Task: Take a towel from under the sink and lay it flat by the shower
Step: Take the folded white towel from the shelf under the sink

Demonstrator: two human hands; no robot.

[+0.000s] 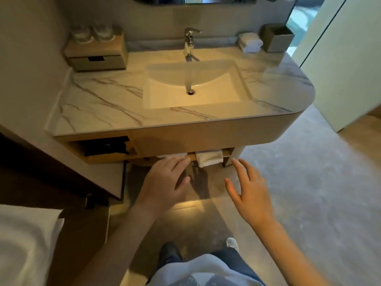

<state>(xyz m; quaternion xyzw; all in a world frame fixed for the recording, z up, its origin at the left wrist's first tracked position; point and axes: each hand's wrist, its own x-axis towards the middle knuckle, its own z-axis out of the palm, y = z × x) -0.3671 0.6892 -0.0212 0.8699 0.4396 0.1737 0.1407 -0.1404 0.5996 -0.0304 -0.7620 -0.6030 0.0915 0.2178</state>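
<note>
A folded white towel (209, 158) lies on the low wooden shelf (226, 153) under the sink (191, 83), its front edge hanging over. A second white towel (175, 155) lies just left of it, mostly hidden under the vanity front. My left hand (165, 182) reaches toward the shelf, fingers spread, fingertips at the edge of the left towel. My right hand (249, 190) hovers open to the right of the hanging towel, holding nothing. No shower shows in this view.
The marble vanity top (99, 104) carries a wooden box (97, 54) with glasses, a tap (190, 38), rolled small towels (250, 42) and a grey bin (277, 38). A dark item (106, 146) fills the left cubby. A white door (346, 69) stands right; grey floor (299, 193) spreads below.
</note>
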